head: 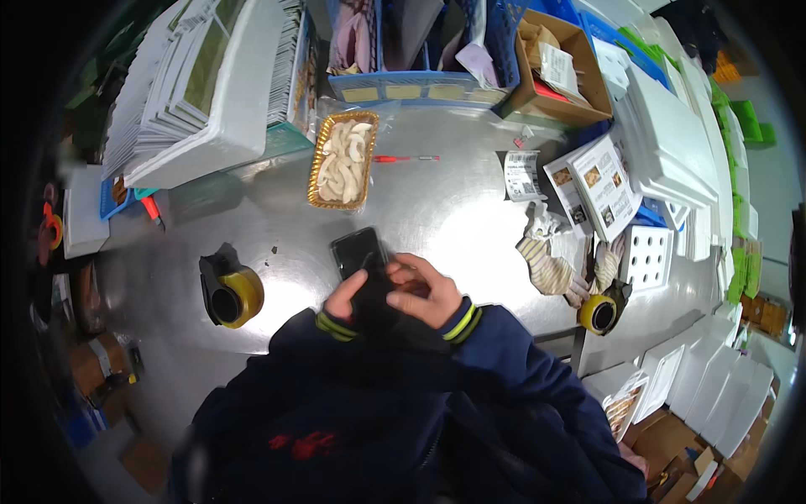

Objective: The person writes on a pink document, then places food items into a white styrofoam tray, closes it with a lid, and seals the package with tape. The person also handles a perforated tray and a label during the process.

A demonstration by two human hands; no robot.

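Observation:
A dark smartphone [360,251] is tilted between my hands, over the near part of a steel table [283,201]. My left hand [344,297] holds it from the left, thumb along its edge; the other left fingers are hidden. My right hand [429,293] is at its right side, fingers curled and thumb apart from them. Whether that hand grips the phone or only touches it is unclear. Beyond the phone lies a gold tray [343,160] of pale food pieces. A red pen [403,159] lies beside the tray.
Tape dispensers stand left [236,296] and right [601,314]. Striped gloves [548,268], a printed label [522,175] and picture booklets [601,183] lie at right. A foam box [227,120], blue crate [415,88] and cardboard box [560,104] line the back. White foam lids [667,126] are stacked at right.

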